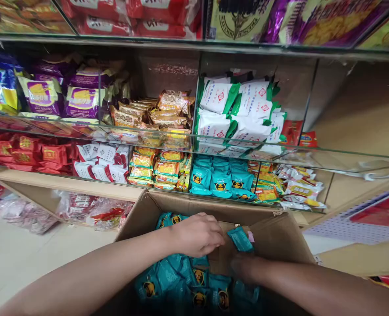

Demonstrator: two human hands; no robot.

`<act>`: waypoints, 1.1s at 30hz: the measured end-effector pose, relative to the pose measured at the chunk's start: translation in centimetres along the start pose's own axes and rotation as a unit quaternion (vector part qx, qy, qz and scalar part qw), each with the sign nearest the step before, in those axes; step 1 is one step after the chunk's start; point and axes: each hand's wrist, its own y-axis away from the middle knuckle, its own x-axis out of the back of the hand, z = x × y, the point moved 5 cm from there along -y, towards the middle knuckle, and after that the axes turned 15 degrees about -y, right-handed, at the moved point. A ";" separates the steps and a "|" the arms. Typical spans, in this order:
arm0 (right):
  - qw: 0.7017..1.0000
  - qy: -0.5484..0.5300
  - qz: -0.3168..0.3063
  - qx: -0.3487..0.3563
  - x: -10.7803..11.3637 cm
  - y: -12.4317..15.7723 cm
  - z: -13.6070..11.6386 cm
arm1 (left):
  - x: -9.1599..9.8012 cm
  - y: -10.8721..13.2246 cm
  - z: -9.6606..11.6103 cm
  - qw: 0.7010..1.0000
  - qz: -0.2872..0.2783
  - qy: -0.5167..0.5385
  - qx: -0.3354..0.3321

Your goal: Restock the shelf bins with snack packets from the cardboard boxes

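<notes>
Teal snack packets [181,272], heaped loose, inside open cardboard box [276,239]

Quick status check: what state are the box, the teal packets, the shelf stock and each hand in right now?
cardboard box: open, flaps up, partly filled.
teal packets: loose, piled in the box.
shelf packets: teal, stacked in their compartment.
left hand: inside box, fingers curled on packets; grip unclear.
right hand: low in box, shadowed; grip unclear.

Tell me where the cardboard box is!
The box is at the bottom middle of the head view, right under the shelf packets. The left hand and right hand both reach into it, among its teal packets.
</notes>
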 end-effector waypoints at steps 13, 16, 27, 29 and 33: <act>0.942 -0.275 0.185 0.057 12.0 5.8 -4.2 | 1.0 0.5 -2.8 0.858 0.028 0.440 0.263; 0.859 -0.461 0.204 0.092 12.6 5.9 -4.0 | 0.4 0.3 -3.0 0.805 0.036 0.518 0.287; 0.816 -0.504 0.262 0.108 13.5 5.8 -3.8 | 0.5 0.0 -3.0 0.640 0.038 0.695 0.325; 0.812 -0.496 0.289 0.102 13.5 6.1 -3.7 | 0.6 0.1 -3.1 0.611 0.027 0.722 0.322; 0.817 -0.412 0.384 0.123 13.3 7.3 -4.0 | 0.7 0.5 -3.2 0.570 -0.027 0.751 0.333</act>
